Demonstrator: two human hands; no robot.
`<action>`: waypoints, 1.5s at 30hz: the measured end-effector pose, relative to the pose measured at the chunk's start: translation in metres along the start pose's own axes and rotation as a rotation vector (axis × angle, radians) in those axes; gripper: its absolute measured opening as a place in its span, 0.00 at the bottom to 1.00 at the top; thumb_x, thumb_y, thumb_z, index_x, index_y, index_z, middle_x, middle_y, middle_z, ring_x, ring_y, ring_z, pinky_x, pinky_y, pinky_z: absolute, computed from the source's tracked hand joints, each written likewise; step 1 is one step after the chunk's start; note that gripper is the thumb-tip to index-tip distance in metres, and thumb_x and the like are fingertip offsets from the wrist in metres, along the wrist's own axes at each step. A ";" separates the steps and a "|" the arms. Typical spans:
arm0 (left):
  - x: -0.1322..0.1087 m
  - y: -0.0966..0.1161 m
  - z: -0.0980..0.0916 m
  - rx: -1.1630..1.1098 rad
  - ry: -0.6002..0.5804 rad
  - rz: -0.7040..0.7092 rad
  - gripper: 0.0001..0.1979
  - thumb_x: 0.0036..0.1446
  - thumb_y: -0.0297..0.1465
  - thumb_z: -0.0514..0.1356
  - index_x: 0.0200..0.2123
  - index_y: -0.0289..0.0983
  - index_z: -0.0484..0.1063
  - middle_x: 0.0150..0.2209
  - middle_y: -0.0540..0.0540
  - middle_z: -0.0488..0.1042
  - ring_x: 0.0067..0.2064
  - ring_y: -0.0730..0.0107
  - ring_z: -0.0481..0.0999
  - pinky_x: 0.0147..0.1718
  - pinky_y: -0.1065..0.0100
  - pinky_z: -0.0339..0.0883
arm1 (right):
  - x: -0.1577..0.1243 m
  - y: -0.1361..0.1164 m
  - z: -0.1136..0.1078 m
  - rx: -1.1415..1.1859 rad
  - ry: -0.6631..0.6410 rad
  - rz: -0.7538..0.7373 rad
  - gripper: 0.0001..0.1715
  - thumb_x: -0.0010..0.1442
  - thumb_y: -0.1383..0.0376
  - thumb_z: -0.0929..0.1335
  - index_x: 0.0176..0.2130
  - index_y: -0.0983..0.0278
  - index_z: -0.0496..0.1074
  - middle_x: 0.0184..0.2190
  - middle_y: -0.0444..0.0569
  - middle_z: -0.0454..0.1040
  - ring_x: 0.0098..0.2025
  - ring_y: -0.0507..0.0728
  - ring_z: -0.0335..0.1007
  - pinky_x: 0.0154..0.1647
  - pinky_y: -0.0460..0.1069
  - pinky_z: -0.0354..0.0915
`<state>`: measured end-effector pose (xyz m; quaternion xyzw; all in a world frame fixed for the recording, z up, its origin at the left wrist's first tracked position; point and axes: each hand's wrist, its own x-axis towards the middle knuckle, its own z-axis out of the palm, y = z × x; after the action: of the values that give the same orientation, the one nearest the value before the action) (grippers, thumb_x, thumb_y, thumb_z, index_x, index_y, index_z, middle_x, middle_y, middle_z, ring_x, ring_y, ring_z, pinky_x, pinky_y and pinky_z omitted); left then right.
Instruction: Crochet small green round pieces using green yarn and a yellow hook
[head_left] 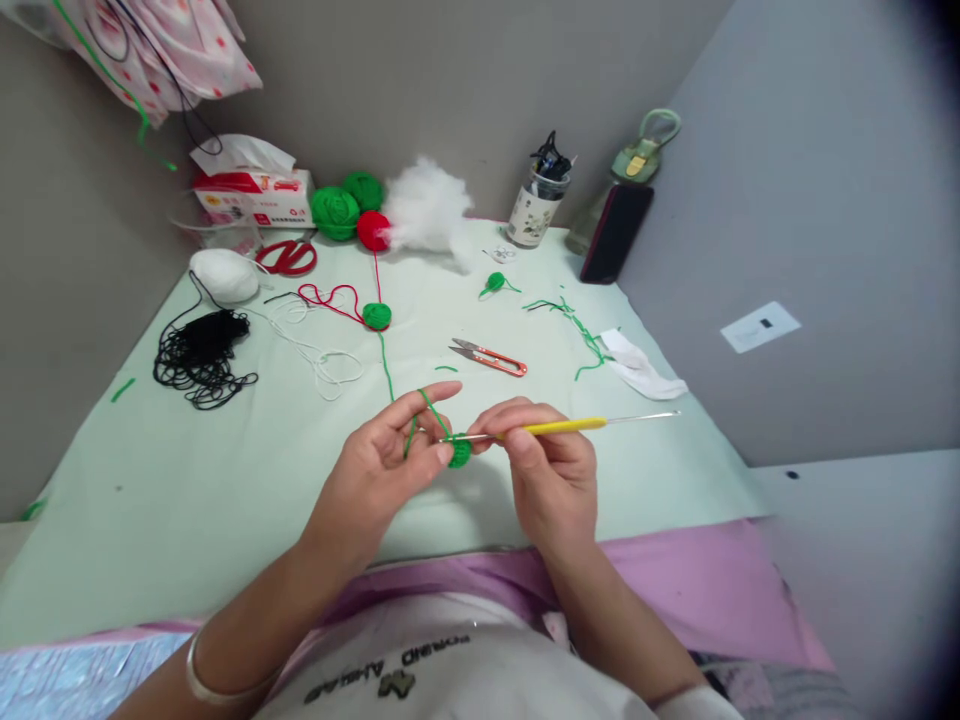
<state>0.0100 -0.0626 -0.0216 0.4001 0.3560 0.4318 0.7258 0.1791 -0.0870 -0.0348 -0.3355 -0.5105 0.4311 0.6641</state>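
Note:
Between thumb and fingers, my left hand (382, 455) pinches a small round piece of green crochet (460, 452). Green yarn (387, 365) loops over its raised index finger and runs back to a small green yarn ball (376, 316). My right hand (551, 465) is closed around a crochet hook (566, 426) with a yellow handle and metal ends. The hook's left tip lies at the top of the green piece, near my left thumb. Orange thread snips (489, 358) lie just beyond my hands.
Black yarn (202, 355), a white yarn ball (225, 275) and red scissors (287, 257) lie at left. Behind are a tissue box (255, 198), green balls (335, 212), a red ball (372, 230) and white stuffing (427, 210). Rightward stand a pen jar (534, 210) and a phone (616, 233); green scraps (581, 325) lie nearer.

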 end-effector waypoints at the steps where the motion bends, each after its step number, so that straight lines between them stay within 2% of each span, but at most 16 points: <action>1: 0.000 -0.001 0.002 0.020 0.007 0.024 0.22 0.58 0.31 0.73 0.56 0.47 0.81 0.34 0.54 0.72 0.37 0.74 0.72 0.45 0.70 0.68 | 0.000 0.001 0.001 0.002 0.003 0.002 0.09 0.71 0.64 0.70 0.44 0.57 0.83 0.37 0.47 0.81 0.39 0.54 0.77 0.41 0.50 0.74; 5: 0.000 -0.001 0.004 0.037 0.026 0.064 0.23 0.58 0.30 0.73 0.57 0.48 0.80 0.36 0.53 0.74 0.39 0.72 0.74 0.48 0.68 0.68 | 0.000 0.001 0.004 0.015 0.007 0.028 0.09 0.71 0.63 0.71 0.44 0.56 0.84 0.39 0.47 0.81 0.36 0.52 0.78 0.39 0.50 0.74; 9: 0.001 0.003 -0.001 -0.034 -0.070 -0.059 0.26 0.59 0.32 0.72 0.61 0.46 0.78 0.36 0.52 0.74 0.41 0.70 0.72 0.47 0.68 0.66 | 0.003 -0.002 0.000 0.079 0.015 0.092 0.08 0.70 0.61 0.72 0.42 0.57 0.84 0.38 0.46 0.82 0.33 0.51 0.79 0.37 0.49 0.76; 12: 0.001 0.005 -0.006 -0.130 -0.154 -0.160 0.26 0.57 0.34 0.71 0.59 0.43 0.80 0.37 0.50 0.73 0.40 0.71 0.69 0.44 0.69 0.65 | 0.007 -0.004 -0.004 0.164 0.027 0.171 0.08 0.69 0.60 0.72 0.39 0.59 0.84 0.34 0.45 0.81 0.29 0.50 0.78 0.34 0.47 0.75; 15: 0.001 0.004 -0.006 -0.182 -0.171 -0.214 0.25 0.55 0.35 0.71 0.57 0.41 0.82 0.36 0.49 0.72 0.38 0.71 0.68 0.43 0.69 0.66 | 0.009 -0.004 -0.006 0.237 0.024 0.248 0.09 0.69 0.60 0.72 0.37 0.59 0.83 0.31 0.43 0.79 0.27 0.48 0.75 0.32 0.45 0.74; 18: -0.001 0.000 0.000 -0.116 -0.112 -0.147 0.23 0.57 0.34 0.72 0.56 0.44 0.82 0.36 0.50 0.73 0.39 0.71 0.70 0.45 0.69 0.67 | 0.007 -0.003 -0.003 0.202 0.030 0.216 0.09 0.69 0.60 0.72 0.38 0.57 0.83 0.32 0.43 0.79 0.29 0.49 0.75 0.34 0.46 0.74; 21: -0.002 -0.003 0.005 0.016 -0.035 -0.022 0.22 0.58 0.33 0.73 0.56 0.49 0.81 0.35 0.52 0.74 0.37 0.73 0.71 0.44 0.70 0.67 | 0.004 -0.002 0.001 -0.002 0.013 0.077 0.07 0.70 0.61 0.72 0.42 0.55 0.84 0.37 0.46 0.82 0.39 0.53 0.79 0.41 0.49 0.74; 23: -0.002 -0.003 0.005 0.084 -0.031 0.013 0.21 0.59 0.34 0.73 0.56 0.50 0.81 0.36 0.52 0.75 0.38 0.73 0.72 0.43 0.71 0.68 | 0.002 -0.001 0.003 -0.093 0.008 0.011 0.08 0.70 0.63 0.72 0.43 0.54 0.85 0.39 0.47 0.83 0.44 0.55 0.79 0.46 0.51 0.73; 27: -0.002 0.001 -0.002 0.111 -0.099 0.005 0.18 0.62 0.37 0.71 0.55 0.47 0.82 0.41 0.48 0.80 0.45 0.66 0.77 0.49 0.66 0.69 | 0.004 0.000 0.002 0.021 0.041 0.086 0.08 0.71 0.61 0.71 0.42 0.55 0.83 0.38 0.46 0.83 0.40 0.54 0.78 0.41 0.50 0.72; 30: -0.003 0.003 -0.005 0.105 -0.097 -0.014 0.18 0.61 0.35 0.72 0.54 0.47 0.81 0.38 0.49 0.78 0.43 0.66 0.77 0.48 0.64 0.69 | 0.007 0.000 0.002 0.134 0.033 0.174 0.09 0.71 0.59 0.71 0.40 0.57 0.82 0.36 0.45 0.82 0.36 0.52 0.76 0.38 0.48 0.70; 33: -0.005 0.004 -0.004 0.165 -0.056 0.009 0.19 0.60 0.33 0.72 0.54 0.48 0.81 0.38 0.51 0.75 0.43 0.67 0.75 0.50 0.64 0.68 | 0.009 -0.002 0.003 0.179 0.026 0.201 0.10 0.71 0.59 0.71 0.39 0.58 0.81 0.34 0.45 0.81 0.34 0.52 0.76 0.37 0.48 0.70; 39: -0.008 0.008 -0.001 0.325 0.021 0.047 0.18 0.59 0.28 0.69 0.52 0.50 0.83 0.36 0.52 0.72 0.43 0.67 0.73 0.47 0.66 0.65 | 0.007 -0.005 -0.002 0.090 -0.010 0.174 0.11 0.72 0.58 0.69 0.39 0.58 0.79 0.32 0.45 0.81 0.35 0.54 0.77 0.37 0.50 0.71; 45: -0.008 0.012 0.000 0.397 0.070 0.059 0.17 0.58 0.29 0.70 0.51 0.49 0.83 0.35 0.51 0.72 0.43 0.64 0.74 0.50 0.63 0.66 | 0.005 -0.010 -0.006 -0.097 -0.063 0.048 0.11 0.74 0.62 0.66 0.43 0.57 0.79 0.37 0.47 0.82 0.39 0.55 0.79 0.41 0.52 0.73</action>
<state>0.0031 -0.0666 -0.0093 0.5302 0.4471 0.3879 0.6071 0.1881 -0.0864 -0.0256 -0.3657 -0.5432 0.4319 0.6202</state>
